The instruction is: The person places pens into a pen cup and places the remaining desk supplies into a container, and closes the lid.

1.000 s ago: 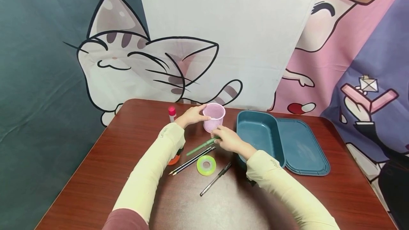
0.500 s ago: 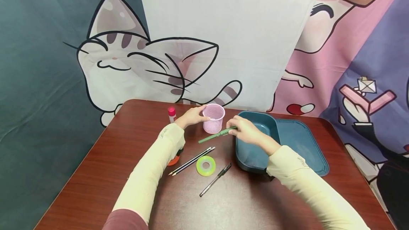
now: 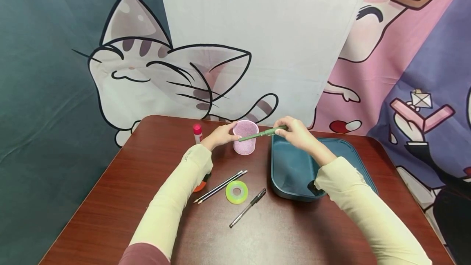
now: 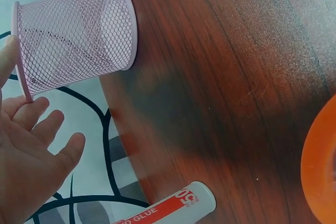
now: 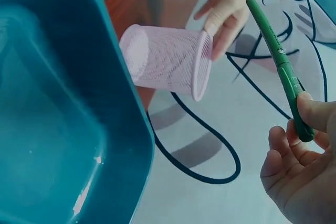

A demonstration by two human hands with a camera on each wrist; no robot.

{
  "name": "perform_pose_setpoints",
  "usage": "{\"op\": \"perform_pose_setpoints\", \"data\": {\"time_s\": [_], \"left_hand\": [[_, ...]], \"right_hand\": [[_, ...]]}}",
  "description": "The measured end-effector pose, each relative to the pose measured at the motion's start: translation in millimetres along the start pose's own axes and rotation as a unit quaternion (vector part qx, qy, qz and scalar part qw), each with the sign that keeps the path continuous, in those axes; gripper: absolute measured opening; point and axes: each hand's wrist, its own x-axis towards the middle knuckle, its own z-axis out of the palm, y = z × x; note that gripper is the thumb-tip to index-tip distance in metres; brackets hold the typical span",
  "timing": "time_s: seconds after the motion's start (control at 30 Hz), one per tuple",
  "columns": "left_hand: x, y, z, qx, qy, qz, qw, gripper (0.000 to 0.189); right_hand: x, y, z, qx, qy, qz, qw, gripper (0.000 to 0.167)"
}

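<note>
Both forearms (image 3: 163, 201) stretch forward over a brown table (image 3: 279, 238), the left hand (image 3: 220, 135) pinching the rim of an upright pink mesh cup (image 3: 244, 146) between thumb and finger. The right hand (image 3: 297, 134), above a blue box (image 3: 290, 167), pinches a green pen (image 3: 263, 133) near one end, pointing it toward the cup; whether its far tip overhangs the cup's mouth is hard to judge.

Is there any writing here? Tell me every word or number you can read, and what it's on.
"...D GLUE": on the red-and-white glue stick, its start cut off.
Sideways number beside that: too unclear to quote.
Print on the held green pen: too small to read.
Print on the left cuff and right cuff: too small and blurred.
</note>
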Motion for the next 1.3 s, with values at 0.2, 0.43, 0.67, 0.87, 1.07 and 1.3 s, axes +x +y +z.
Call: {"op": "perform_pose_setpoints", "data": {"time_s": [0.2,0.43,0.67,0.87,1.07,1.3], "left_hand": [[-1.8,-3.5,2.9,-0.027,0.006,-0.010,0.9996,0.073],[-3.3,-3.8,5.0,-0.026,0.014,-0.002,0.9996,0.072],[-3.0,-3.5,5.7,-0.029,0.016,0.000,0.9995,0.072],[-1.5,-4.3,5.6,-0.024,0.018,-0.002,0.9995,0.072],[-0.4,-5.0,6.4,-0.029,0.013,-0.007,0.9995,0.073],[0.8,-5.9,6.3,-0.029,0.016,-0.005,0.9995,0.073]], "right_hand": [[9.9,4,-1,0.021,0.024,0.036,0.9988,0.013],[22.5,9,8,0.029,0.087,0.048,0.9946,0.015],[31.6,16,20,0.034,0.109,0.072,0.9908,0.016],[39.6,16,28,0.038,0.119,0.078,0.9891,0.014],[48.3,16,38,0.039,0.110,0.091,0.9889,0.014],[57.7,17,53,0.039,0.097,0.112,0.9882,0.012]]}}
